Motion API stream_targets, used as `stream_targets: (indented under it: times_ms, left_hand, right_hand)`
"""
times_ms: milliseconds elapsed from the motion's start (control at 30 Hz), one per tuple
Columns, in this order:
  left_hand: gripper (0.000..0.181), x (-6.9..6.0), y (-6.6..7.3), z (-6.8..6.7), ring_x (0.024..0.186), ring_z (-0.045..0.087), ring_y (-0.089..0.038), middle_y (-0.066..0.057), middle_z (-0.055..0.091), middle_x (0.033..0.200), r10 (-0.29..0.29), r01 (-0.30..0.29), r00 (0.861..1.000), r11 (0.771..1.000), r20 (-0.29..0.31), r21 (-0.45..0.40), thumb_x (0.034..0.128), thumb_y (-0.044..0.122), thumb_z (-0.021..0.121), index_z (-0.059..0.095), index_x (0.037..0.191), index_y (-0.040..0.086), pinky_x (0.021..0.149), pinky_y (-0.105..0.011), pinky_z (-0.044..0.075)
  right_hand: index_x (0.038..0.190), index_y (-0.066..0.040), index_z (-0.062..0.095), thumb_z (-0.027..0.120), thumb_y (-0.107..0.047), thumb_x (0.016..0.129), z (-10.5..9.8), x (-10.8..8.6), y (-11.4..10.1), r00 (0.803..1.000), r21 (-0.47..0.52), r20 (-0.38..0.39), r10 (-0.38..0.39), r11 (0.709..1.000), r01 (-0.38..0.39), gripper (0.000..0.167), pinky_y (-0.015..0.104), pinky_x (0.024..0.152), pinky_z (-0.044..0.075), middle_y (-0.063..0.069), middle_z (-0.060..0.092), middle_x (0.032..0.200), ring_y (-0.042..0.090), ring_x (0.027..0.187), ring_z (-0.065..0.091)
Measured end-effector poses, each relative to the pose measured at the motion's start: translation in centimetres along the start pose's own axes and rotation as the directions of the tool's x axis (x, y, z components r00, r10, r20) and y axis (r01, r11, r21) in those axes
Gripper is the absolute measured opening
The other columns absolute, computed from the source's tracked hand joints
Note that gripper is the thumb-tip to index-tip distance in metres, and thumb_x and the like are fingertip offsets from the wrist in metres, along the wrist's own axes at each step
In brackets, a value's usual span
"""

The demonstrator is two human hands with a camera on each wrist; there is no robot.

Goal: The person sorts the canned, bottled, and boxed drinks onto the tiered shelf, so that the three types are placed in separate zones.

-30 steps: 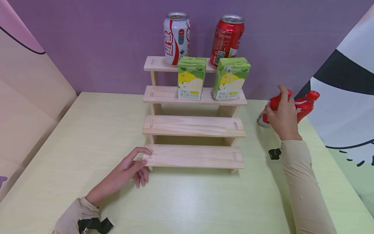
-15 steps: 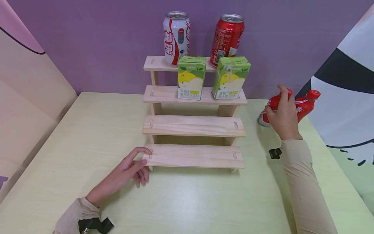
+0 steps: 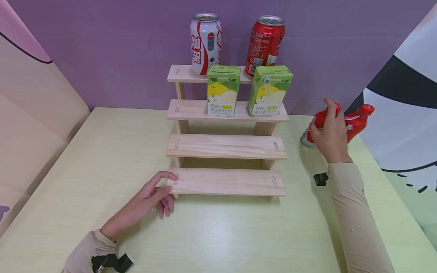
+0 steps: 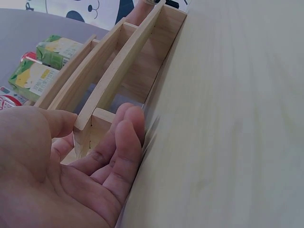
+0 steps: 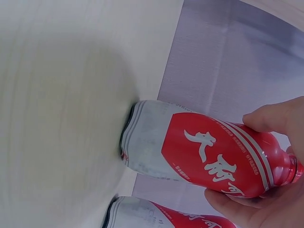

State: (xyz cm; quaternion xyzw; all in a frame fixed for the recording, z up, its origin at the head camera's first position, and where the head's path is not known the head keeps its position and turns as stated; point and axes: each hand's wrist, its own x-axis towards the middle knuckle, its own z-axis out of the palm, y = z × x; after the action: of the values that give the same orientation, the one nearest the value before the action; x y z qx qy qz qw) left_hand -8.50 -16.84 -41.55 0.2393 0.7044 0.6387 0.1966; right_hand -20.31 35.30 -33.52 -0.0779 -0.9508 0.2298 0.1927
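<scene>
My left hand [image 3: 145,199] pinches the left end of the lowest step of a wooden tiered shelf [image 3: 227,182], its other fingers below the board. In the left wrist view the thumb and fingers lie around that corner [image 4: 85,123]. At the right, my right hand [image 3: 331,138] grips a red and white plastic bottle [image 3: 319,119] by its upper part. The right wrist view shows this bottle [image 5: 209,152] between thumb and fingers, its base at the tabletop. A second matching bottle [image 3: 356,127] stands right beside it, partly hidden by the hand.
On the shelf's top step stand a white can [image 3: 206,45] and a red can [image 3: 265,45]. Two green juice cartons, a left carton [image 3: 223,91] and a right carton [image 3: 269,91], stand one step lower. A purple backdrop [image 3: 136,57] rises behind the table [image 3: 218,235].
</scene>
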Motion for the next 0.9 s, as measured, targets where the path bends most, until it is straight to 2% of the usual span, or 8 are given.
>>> stream_targets:
  times_ms: [900]
  left_hand:
    - [0.028, -0.14, 0.11, 0.05, 0.063, 0.064, -0.033, -0.022, 0.064, 0.078, -0.03, 0.03, 1.0, 1.0, -0.002, 0.003, 0.1093, 0.021, 0.041, 0.036, 0.137, 0.015, 0.053, -0.04, 0.057]
  right_hand:
    - [0.157, -0.025, 0.01, 0.073, -0.005, 0.086, 0.37, -0.23, -0.39, 1.0, -0.004, -0.019, -0.012, 1.0, 0.012, 0.098, 0.072, 0.096, 0.041, 0.03, 0.033, 0.148, 0.049, 0.136, 0.034]
